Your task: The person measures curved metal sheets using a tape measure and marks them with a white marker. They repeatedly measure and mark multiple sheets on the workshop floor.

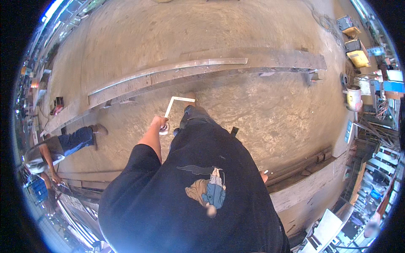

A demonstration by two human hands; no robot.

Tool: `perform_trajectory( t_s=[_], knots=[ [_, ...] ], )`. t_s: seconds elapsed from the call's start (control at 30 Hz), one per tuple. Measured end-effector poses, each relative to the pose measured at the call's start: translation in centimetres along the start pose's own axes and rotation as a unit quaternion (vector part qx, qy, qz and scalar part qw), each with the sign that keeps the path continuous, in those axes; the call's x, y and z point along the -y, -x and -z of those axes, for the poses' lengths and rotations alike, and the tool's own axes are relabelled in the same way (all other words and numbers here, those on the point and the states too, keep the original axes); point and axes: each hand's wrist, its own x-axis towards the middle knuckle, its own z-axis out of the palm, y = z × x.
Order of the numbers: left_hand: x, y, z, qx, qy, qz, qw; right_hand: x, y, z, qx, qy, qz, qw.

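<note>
My left hand (pixel 159 122) is closed around one leg of a pale L-shaped carpenter's square (pixel 168 106). The other leg of the square points right, above the brown floor. A round, shiny ring-like object (pixel 164 128) hangs at the same hand, perhaps a roll of tape; its kind is not certain. Only the fingers of my right hand (pixel 264 176) show past the side of my black shirt. A small white stick (pixel 266 171), chalk-like, pokes out of them. The rest of that hand is hidden.
A long steel beam (pixel 181 75) lies across the floor ahead, with a thinner strip on top. Behind me on the right runs another beam (pixel 299 192). A co-worker (pixel 63 147) bends at the left. Yellow machines (pixel 357 54) and a bucket (pixel 353 98) stand right.
</note>
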Motion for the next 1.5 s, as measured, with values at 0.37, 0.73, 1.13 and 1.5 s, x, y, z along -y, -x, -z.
perform_trajectory(
  t_s=[0.37, 0.73, 1.13, 1.5],
  knots=[
    [4.1, 2.6, -3.1, 0.043, 0.031, 0.031, 0.998, 2.3, -3.5, -0.9, 0.109, -0.033, 0.118, 0.986],
    [-2.1, 6.0, -1.1, 0.039, 0.009, -0.045, 0.998, -11.8, -8.4, -2.5, 0.081, -0.012, 0.060, 0.995],
    [-9.8, 3.9, -0.2, -0.044, 0.043, -0.260, 0.964, 10.0, 1.2, -8.4, 0.216, -0.016, 0.192, 0.957],
    [-27.2, 15.4, -2.8, 0.083, -0.065, -0.449, 0.887, 36.2, 10.9, -22.7, 0.307, -0.069, 0.338, 0.887]
  ],
)
